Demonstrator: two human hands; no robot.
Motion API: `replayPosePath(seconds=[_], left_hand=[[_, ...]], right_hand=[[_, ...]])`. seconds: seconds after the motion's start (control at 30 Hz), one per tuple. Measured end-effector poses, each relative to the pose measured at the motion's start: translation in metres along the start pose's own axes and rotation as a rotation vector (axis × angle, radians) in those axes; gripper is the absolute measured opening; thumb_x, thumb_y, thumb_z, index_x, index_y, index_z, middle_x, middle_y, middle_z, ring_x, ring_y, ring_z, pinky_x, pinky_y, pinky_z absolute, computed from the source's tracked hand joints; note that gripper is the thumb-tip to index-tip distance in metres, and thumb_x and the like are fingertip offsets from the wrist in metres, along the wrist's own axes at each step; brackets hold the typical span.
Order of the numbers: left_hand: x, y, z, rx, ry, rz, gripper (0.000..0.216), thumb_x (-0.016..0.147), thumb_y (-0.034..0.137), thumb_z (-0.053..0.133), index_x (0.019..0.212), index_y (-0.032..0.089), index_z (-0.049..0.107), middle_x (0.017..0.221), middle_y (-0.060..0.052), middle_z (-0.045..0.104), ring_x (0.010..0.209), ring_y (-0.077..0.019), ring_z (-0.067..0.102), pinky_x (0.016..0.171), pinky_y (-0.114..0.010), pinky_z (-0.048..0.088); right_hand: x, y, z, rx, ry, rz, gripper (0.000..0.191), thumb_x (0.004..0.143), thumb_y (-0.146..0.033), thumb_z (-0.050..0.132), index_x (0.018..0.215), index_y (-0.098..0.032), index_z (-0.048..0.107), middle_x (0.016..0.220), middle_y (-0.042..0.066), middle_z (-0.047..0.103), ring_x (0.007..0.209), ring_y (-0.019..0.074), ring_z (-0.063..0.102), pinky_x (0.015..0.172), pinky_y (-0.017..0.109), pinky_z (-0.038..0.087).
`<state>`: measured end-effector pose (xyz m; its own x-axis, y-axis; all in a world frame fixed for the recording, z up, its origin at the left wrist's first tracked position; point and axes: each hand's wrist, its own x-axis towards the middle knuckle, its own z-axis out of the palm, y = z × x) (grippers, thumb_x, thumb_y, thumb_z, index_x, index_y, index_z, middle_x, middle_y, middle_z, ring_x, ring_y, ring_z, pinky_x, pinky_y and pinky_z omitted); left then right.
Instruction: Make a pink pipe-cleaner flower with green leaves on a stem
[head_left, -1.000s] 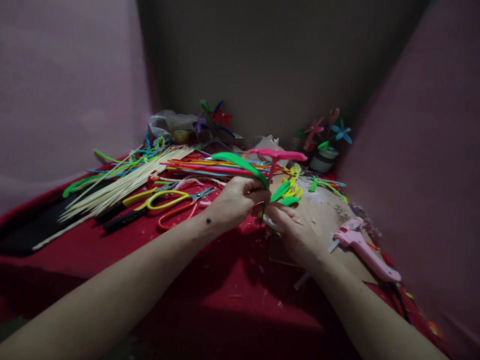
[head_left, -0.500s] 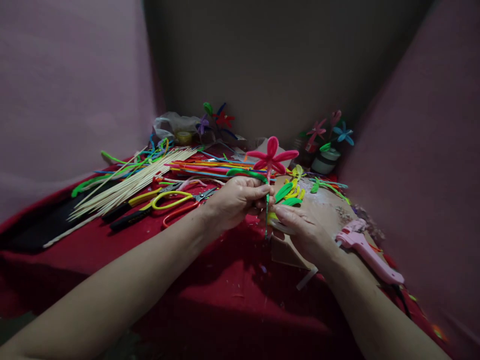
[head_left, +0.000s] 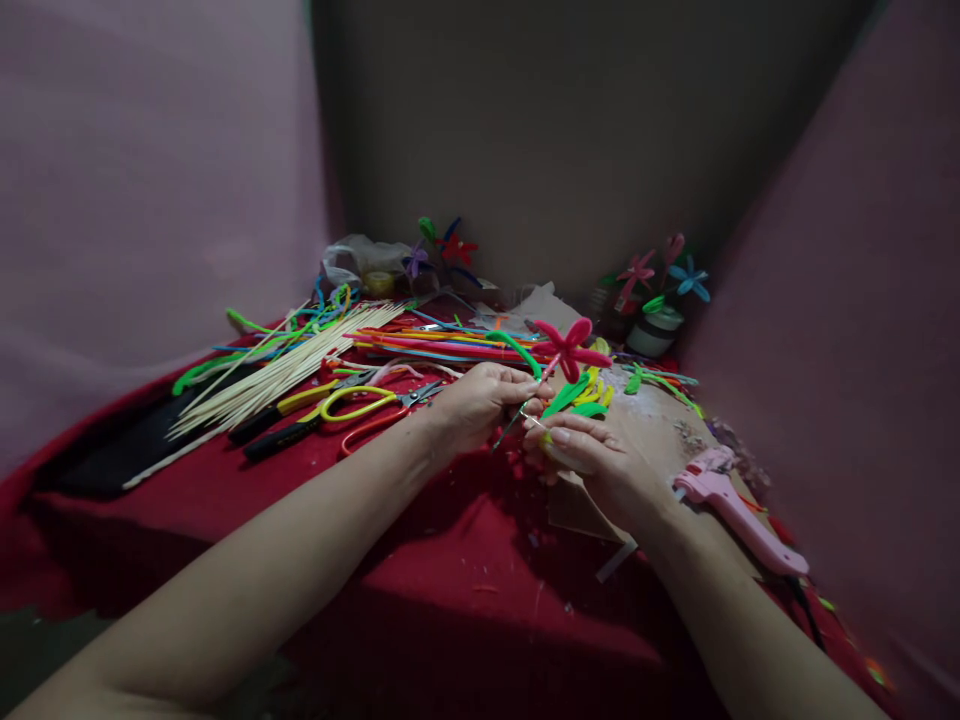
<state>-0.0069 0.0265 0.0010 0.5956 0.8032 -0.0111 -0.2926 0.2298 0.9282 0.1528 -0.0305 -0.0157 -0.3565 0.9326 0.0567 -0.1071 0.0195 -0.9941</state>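
Note:
A pink pipe-cleaner flower point(head_left: 570, 350) leans to the right on a thin stem partly covered in green. My left hand point(head_left: 484, 400) pinches this stem just below the bloom, and a curved green pipe-cleaner leaf point(head_left: 517, 350) rises beside the fingers. My right hand point(head_left: 596, 455) is closed around what looks like a roll of tape point(head_left: 549, 438), mostly hidden by the fingers. A thin strip runs from it towards the stem. Green leaf shapes point(head_left: 568, 396) and yellow pipe-cleaner pieces point(head_left: 600, 388) lie behind my right hand.
Wooden sticks point(head_left: 277, 370), pliers point(head_left: 289, 405) and scissors point(head_left: 367, 405) lie on the left of the red cloth point(head_left: 450, 560). Loose pipe cleaners point(head_left: 450, 342) stretch behind my hands. On the right, a pink glue gun point(head_left: 739, 510) rests by cardboard point(head_left: 645, 440). Finished flowers point(head_left: 690, 278) stand at the back.
The flower has tipped from upright to leaning right, and its stem's lower end has swung left. My right hand has come closer to the stem. The view has shifted slightly.

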Motion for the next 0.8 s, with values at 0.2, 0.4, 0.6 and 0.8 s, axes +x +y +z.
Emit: replayPosePath(seconds=[0.2, 0.4, 0.6, 0.8], left_hand=[[0.006, -0.004, -0.007, 0.497, 0.067, 0.072, 0.022, 0.069, 0.028, 0.060, 0.054, 0.011, 0.057, 0.047, 0.002, 0.049, 0.042, -0.0059, 0.037, 0.044, -0.020, 0.027], [-0.001, 0.009, -0.010, 0.877, 0.180, -0.014, 0.032, 0.074, 0.034, 0.051, 0.050, 0.014, 0.056, 0.042, 0.002, 0.048, 0.037, -0.0079, 0.035, 0.040, -0.022, 0.023], [-0.053, 0.038, -0.031, 1.306, 0.274, 0.074, 0.027, 0.077, 0.036, 0.049, 0.065, 0.016, 0.063, 0.066, -0.003, 0.062, 0.063, -0.0150, 0.054, 0.059, -0.024, 0.037], [-0.099, 0.041, -0.071, 1.901, 0.369, -0.090, 0.024, 0.078, 0.027, 0.045, 0.092, 0.017, 0.061, 0.096, -0.011, 0.061, 0.089, -0.0232, 0.053, 0.080, -0.032, 0.039]], right_hand=[[0.007, 0.006, 0.002, -0.019, 0.086, 0.003, 0.017, 0.076, -0.034, 0.061, 0.081, -0.018, 0.063, 0.072, 0.002, 0.063, 0.059, 0.0119, 0.054, 0.047, 0.021, 0.035], [0.011, 0.006, 0.002, 0.040, 0.060, 0.087, 0.017, 0.074, -0.034, 0.062, 0.079, -0.017, 0.065, 0.061, 0.002, 0.061, 0.051, 0.0109, 0.051, 0.042, 0.020, 0.032], [0.010, 0.007, -0.004, 0.123, 0.031, 0.120, 0.015, 0.074, -0.031, 0.061, 0.077, -0.017, 0.067, 0.061, 0.001, 0.060, 0.047, 0.0090, 0.048, 0.042, 0.020, 0.032], [0.009, 0.008, -0.004, 0.082, -0.003, 0.113, 0.014, 0.075, -0.028, 0.060, 0.076, -0.016, 0.066, 0.060, 0.002, 0.060, 0.047, 0.0086, 0.047, 0.043, 0.020, 0.030]])
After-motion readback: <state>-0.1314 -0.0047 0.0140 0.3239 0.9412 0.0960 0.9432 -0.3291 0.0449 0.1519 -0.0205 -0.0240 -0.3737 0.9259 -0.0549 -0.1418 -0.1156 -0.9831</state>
